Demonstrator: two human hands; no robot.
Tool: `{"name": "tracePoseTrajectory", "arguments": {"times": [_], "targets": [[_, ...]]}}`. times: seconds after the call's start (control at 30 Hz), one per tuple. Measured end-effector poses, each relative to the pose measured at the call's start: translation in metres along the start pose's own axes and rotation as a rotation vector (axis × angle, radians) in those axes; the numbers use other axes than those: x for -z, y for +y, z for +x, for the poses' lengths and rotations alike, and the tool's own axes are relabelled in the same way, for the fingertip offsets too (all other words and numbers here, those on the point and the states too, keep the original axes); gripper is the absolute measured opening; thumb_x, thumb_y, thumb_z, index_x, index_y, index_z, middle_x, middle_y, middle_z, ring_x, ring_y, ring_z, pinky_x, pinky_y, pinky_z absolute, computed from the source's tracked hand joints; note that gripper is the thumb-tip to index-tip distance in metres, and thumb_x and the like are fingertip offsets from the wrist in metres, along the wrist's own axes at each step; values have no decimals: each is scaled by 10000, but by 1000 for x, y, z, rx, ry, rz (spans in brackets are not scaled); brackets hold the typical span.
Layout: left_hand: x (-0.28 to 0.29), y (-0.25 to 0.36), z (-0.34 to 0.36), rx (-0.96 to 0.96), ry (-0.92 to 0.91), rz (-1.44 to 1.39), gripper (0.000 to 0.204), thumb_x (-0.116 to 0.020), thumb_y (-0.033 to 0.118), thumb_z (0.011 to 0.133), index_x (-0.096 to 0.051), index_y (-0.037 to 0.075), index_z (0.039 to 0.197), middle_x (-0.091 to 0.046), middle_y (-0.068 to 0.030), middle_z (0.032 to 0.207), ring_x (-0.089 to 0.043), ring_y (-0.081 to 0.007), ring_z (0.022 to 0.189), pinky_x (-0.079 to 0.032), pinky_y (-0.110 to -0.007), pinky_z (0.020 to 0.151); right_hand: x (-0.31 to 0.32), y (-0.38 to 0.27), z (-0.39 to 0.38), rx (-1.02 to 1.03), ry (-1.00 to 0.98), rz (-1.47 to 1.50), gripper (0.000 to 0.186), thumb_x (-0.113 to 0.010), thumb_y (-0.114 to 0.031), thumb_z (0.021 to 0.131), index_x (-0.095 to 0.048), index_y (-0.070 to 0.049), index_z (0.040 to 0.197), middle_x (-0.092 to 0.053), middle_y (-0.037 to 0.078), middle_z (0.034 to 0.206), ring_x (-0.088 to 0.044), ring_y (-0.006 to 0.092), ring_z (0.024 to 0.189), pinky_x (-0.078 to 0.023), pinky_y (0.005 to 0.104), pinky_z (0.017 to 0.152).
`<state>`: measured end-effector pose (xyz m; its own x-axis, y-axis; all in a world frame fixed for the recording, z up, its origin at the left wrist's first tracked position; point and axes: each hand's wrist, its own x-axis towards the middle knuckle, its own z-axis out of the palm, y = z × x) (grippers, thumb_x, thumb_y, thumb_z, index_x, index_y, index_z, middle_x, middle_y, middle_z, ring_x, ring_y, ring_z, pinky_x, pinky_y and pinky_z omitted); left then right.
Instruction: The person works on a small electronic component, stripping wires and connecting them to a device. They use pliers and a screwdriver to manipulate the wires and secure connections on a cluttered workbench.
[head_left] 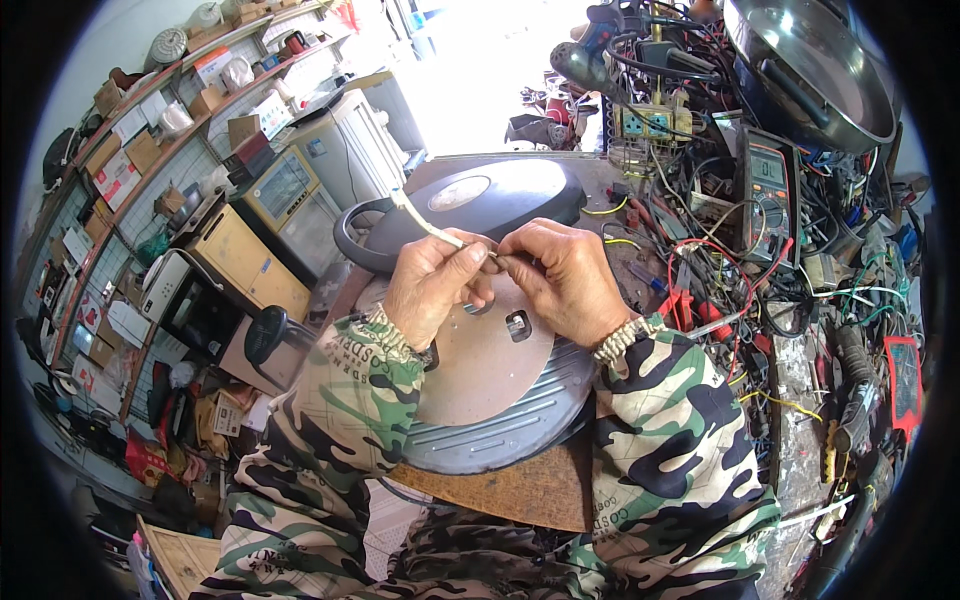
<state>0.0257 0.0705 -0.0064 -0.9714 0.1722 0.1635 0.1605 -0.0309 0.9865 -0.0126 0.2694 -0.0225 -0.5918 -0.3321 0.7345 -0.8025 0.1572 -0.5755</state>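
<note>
My left hand point(432, 285) pinches a pale, cream-coloured cable or sleeve point(424, 220), which slants up and away past the fingers. My right hand point(567, 277) meets it fingertip to fingertip, thumb and fingers pressed together; whatever small end lies between them is hidden. Beneath both hands is a round grey appliance base point(510, 428) with ribs along its near rim. A flat tan disc point(480, 375) covers its middle, with a small dark-edged square opening point(517, 325) near my right wrist. Behind my hands rests a dark rounded cover point(500, 200) with a loop handle and a pale oval panel.
The base sits on a brown wooden tabletop point(510, 492). Tangled wires, tools and a multimeter point(768, 200) crowd the right side, below a large metal pan point(815, 70). Loaded shelves point(130, 180) and cabinets point(262, 255) line the left. Bright light comes from the far opening.
</note>
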Motion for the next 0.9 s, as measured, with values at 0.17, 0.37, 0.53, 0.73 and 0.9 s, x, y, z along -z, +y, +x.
{"name": "tracePoseTrajectory", "arguments": {"times": [0.17, 0.37, 0.53, 0.73, 0.9], "targets": [[5, 0, -3, -108, -24, 238, 211, -606, 122, 1046, -633, -47, 1169, -712, -117, 980, -700, -163, 838, -559, -259, 722, -3, -1, 1, -43, -29, 10, 59, -709, -54, 866, -686, -14, 903, -691, 175, 845, -692, 386, 801, -545, 417, 689], [5, 2, -6, -93, -35, 274, 246, -588, 137, 1057, -625, -71, 1182, -716, -124, 976, -702, -161, 844, -560, -265, 734, -1, -2, -1, -149, -63, 139, 89, -761, -54, 846, -702, 4, 877, -708, 145, 763, -717, 261, 699, -548, 356, 643], [2, 3, -8, -58, -67, 288, 309, -532, 190, 1087, -614, -92, 1183, -709, -130, 983, -711, -175, 867, -562, -273, 749, -3, 5, -2, -260, -63, 221, 130, -800, -63, 831, -697, 15, 850, -703, 108, 697, -682, 129, 646, -537, 314, 605], [-1, 3, -2, -72, -115, 272, 342, -514, 210, 1095, -596, -105, 1201, -682, -143, 1037, -716, -185, 892, -567, -277, 756, 12, -4, 3, -284, -80, 133, 143, -823, -49, 841, -687, -4, 844, -688, 7, 709, -597, 40, 682, -505, 239, 601], [2, 3, -5, -46, -82, 302, 332, -508, 201, 1095, -594, -105, 1191, -688, -145, 1014, -716, -182, 877, -570, -275, 742, 2, 2, 1, -269, -81, 193, 134, -810, -33, 816, -690, 11, 857, -679, 64, 690, -639, 100, 651, -529, 283, 616]]}}
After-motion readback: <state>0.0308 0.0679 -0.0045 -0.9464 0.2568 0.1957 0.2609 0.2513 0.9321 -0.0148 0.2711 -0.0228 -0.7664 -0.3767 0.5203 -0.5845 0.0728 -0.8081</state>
